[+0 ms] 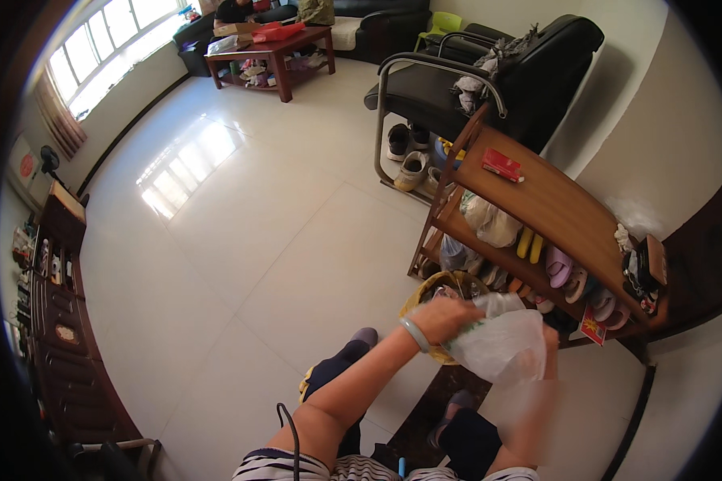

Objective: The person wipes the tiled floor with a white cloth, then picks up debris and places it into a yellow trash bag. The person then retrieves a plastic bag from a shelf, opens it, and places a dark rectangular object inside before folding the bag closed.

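Note:
Between my two hands a thin, whitish translucent plastic bag (pixel 502 343) with some green print is spread out. My left hand (pixel 448 320), with a pale bangle (pixel 414 335) at the wrist, grips one side of the bag. At the bag's other side is my right hand (pixel 550 341), blurred and partly hidden by the plastic, its fingers closed on the edge. Behind and below the bag stands a waste bin (pixel 418 293) with a yellow liner over its rim. Some rubbish shows inside it, while its near part is covered by my left hand and the bag.
Right of the bin, a wooden shoe rack (pixel 553 198) holds slippers, bags and a red box (pixel 502 165) on top. A black armchair (pixel 433 84) with metal arms stands beyond. People sit near a low wooden table (pixel 271 51). A dark cabinet (pixel 66 361) lines the left wall.

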Tool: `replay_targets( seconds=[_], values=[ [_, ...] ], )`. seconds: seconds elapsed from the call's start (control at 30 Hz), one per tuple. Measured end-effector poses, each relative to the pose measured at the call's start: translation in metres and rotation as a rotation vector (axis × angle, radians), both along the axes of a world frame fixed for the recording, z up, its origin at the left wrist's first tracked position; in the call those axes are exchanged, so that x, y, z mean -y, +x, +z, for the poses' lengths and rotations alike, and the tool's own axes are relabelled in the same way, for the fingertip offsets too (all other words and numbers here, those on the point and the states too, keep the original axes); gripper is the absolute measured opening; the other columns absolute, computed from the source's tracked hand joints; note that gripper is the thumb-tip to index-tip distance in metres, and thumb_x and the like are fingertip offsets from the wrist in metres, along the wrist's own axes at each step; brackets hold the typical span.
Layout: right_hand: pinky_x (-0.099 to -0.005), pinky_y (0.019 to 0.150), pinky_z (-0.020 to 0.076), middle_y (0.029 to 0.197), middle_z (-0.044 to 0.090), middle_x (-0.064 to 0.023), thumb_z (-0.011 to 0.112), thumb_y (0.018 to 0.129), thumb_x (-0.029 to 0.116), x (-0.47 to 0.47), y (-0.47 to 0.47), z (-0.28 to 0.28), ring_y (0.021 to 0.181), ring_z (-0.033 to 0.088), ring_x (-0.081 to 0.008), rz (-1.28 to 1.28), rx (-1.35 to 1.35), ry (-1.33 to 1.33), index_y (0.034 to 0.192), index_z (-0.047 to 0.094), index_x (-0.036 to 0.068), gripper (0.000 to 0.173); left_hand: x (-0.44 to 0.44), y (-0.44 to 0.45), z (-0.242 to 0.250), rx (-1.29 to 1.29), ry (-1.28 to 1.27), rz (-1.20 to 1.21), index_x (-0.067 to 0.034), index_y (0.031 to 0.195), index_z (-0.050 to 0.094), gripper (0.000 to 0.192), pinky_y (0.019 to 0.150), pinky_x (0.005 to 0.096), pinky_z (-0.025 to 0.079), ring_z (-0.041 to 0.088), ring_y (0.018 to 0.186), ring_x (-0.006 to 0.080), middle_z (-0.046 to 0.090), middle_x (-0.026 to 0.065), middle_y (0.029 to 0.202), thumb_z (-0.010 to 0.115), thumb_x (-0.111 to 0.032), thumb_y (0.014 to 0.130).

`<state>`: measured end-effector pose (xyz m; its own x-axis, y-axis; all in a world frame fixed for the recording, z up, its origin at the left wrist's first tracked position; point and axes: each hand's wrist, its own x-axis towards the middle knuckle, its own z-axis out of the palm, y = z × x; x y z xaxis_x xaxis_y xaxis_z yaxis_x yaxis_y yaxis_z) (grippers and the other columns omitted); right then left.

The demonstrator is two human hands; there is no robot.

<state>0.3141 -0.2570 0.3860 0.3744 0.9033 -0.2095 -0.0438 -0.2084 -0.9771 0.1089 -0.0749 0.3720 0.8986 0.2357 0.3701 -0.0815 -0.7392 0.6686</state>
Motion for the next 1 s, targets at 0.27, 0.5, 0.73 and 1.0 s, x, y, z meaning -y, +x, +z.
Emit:
replay_targets(
  seconds=[0.27,0.5,0.73,1.0],
  values=[
    [-0.0376,0.110,0.0349,0.143,0.043,-0.0074,0.062,0.093,0.024,0.033,0.018,-0.021,0.133,0.040,-0.0231,-0.103,-0.522,0.411,0.147,0.034,0.010,0.062,0.039,0.012,-0.009,0.071,-0.228,-0.268,0.003,0.090,0.062,0.022,0.071,0.0412,0.050,0.063,0.079,0.0380,0.064,0.0209,0.083,0.065,0.005,0.068],
    [-0.0351,0.095,0.0476,0.134,0.051,-0.0064,0.060,0.095,0.020,-0.010,-0.014,-0.044,0.119,0.053,-0.0217,-0.171,-0.692,0.396,0.137,0.045,0.011,0.045,0.037,0.021,0.010,0.458,-1.037,-0.020,-0.001,0.099,0.066,0.017,0.068,0.0269,0.050,0.059,0.076,0.0074,0.068,0.0015,0.087,0.068,-0.001,0.082],
    [-0.0361,0.092,0.0448,0.126,0.055,-0.0150,0.061,0.094,0.024,-0.034,-0.057,-0.045,0.110,0.056,-0.0247,-0.392,0.448,0.051,0.140,0.034,0.001,0.058,0.045,0.029,0.013,0.369,-0.879,0.461,0.002,0.109,0.057,0.035,0.084,0.0341,0.049,0.061,0.094,0.0220,0.065,0.0123,0.101,0.072,-0.002,0.078],
    [-0.0366,0.098,0.0417,0.131,0.053,-0.0096,0.055,0.093,0.009,-0.036,-0.077,-0.004,0.116,0.053,-0.0240,-0.024,-0.146,0.198,0.133,0.046,-0.001,0.042,0.045,0.022,0.012,0.134,-0.086,0.577,0.005,0.112,0.047,0.038,0.089,0.0384,0.044,0.051,0.113,0.0382,0.049,0.0234,0.119,0.057,-0.002,0.076]
  ],
)
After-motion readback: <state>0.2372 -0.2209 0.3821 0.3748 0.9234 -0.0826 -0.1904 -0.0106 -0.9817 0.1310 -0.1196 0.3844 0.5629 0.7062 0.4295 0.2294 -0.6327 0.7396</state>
